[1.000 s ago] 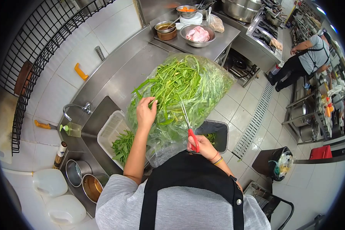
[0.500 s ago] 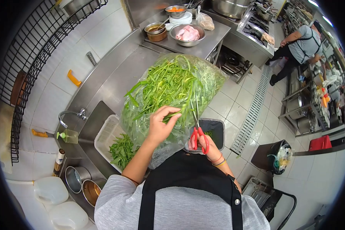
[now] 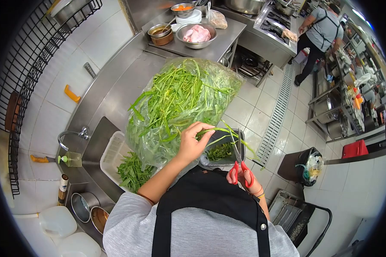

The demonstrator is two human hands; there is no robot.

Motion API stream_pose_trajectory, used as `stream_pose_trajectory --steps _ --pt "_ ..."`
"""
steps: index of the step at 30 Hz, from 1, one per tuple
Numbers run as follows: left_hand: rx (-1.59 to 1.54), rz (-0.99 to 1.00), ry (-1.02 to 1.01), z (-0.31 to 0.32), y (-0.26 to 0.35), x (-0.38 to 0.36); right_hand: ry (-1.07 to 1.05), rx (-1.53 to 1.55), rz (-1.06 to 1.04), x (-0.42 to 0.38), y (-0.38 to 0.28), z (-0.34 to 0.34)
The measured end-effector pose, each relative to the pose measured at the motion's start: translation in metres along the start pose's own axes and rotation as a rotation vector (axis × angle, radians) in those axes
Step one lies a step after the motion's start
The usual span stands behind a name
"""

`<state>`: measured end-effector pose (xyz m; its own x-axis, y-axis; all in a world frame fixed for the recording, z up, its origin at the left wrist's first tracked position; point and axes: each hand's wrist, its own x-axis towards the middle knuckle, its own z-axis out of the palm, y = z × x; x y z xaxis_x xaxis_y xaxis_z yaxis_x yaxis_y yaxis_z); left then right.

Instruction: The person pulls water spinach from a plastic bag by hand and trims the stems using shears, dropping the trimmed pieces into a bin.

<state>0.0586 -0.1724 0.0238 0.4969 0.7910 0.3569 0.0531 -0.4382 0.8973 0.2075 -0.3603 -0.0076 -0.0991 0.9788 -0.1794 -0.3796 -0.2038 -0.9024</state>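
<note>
Pulled-out stems (image 3: 221,130) now pointing right

A bulging bag of greens (image 3: 182,103) fills the counter (image 3: 120,92) ahead, blocking reach toward the steel bowls behind it. Bare counter runs along its left side. Below, a white basket (image 3: 113,152) crowds the sink; the dark bin (image 3: 240,145) stands open to the right.
</note>
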Motion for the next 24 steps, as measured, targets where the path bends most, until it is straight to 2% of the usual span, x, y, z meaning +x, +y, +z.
stream_pose_trajectory --steps 4,8,11,13,15,16,18,20,22,24 --pt "-0.025 -0.033 0.034 0.003 -0.004 -0.001 0.061 0.026 -0.003 0.000 -0.004 0.006" --pt "-0.032 -0.023 0.052 0.001 -0.006 0.000 -0.009 0.092 0.015 0.002 0.000 0.004" --pt "0.011 -0.002 -0.027 0.003 -0.005 -0.002 -0.018 0.131 -0.011 0.008 0.005 0.002" --pt "0.001 0.031 -0.157 0.006 -0.005 -0.007 -0.017 0.133 -0.028 0.015 0.011 0.001" --pt "-0.039 0.040 -0.197 0.012 -0.006 -0.011 0.133 0.220 -0.044 0.022 0.017 -0.001" --pt "-0.013 0.027 -0.207 0.013 -0.009 -0.012 0.125 0.219 -0.041 0.025 0.021 -0.002" --pt "0.017 0.014 -0.209 0.010 -0.014 -0.009 0.296 0.033 0.038 0.027 0.032 -0.006" --pt "0.082 -0.164 -0.145 0.003 -0.019 -0.002 0.312 0.023 0.081 0.026 0.041 -0.010" --pt "0.220 -0.086 0.047 -0.011 -0.044 0.009 0.324 -0.046 0.135 0.024 0.047 -0.014" --pt "0.564 -0.205 0.233 -0.036 -0.047 0.021 0.335 0.000 0.131 0.022 0.049 -0.014"
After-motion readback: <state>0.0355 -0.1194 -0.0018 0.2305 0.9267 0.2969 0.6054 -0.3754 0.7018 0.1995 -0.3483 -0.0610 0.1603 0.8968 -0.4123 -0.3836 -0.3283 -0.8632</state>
